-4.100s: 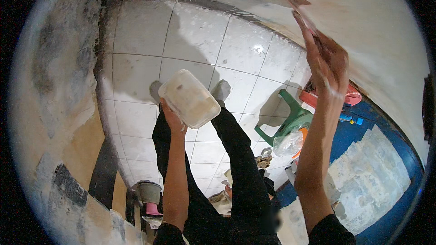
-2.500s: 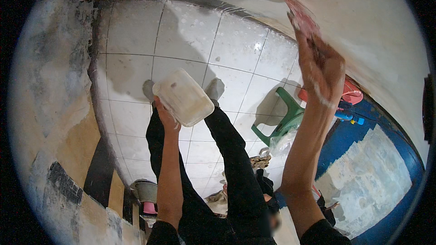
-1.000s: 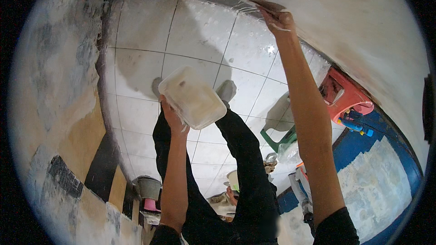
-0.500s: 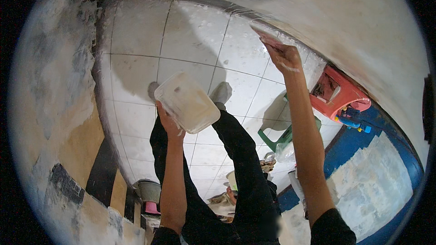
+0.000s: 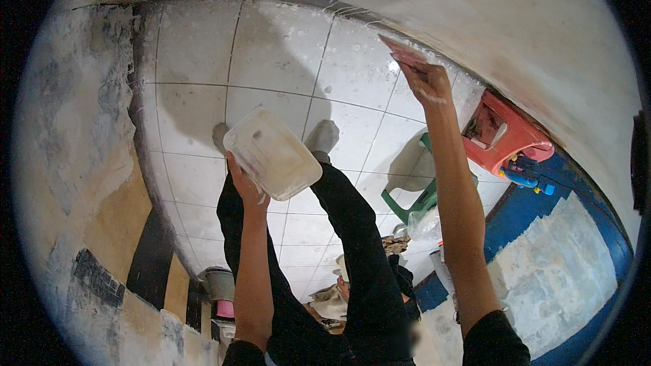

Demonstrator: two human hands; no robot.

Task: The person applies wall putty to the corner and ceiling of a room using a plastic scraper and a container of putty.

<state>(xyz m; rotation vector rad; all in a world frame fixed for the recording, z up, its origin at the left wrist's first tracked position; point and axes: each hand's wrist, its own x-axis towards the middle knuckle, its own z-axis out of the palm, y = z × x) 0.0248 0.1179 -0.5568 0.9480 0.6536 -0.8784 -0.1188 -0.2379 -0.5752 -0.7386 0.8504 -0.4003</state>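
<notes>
Our left fingers (image 5: 233, 164) grip a plastic tub (image 5: 274, 152), right fingers (image 5: 411, 68) a scraper (image 5: 400, 49) at one o'clock; smoothing apparently next needs flat wall (image 5: 542, 47) contact.

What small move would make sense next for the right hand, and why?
Perhaps bring the flat tool over to the white tub: the right hand holds the tool apart from the tub, the left hand supports the tub, and pale smears mark both hands.
</notes>
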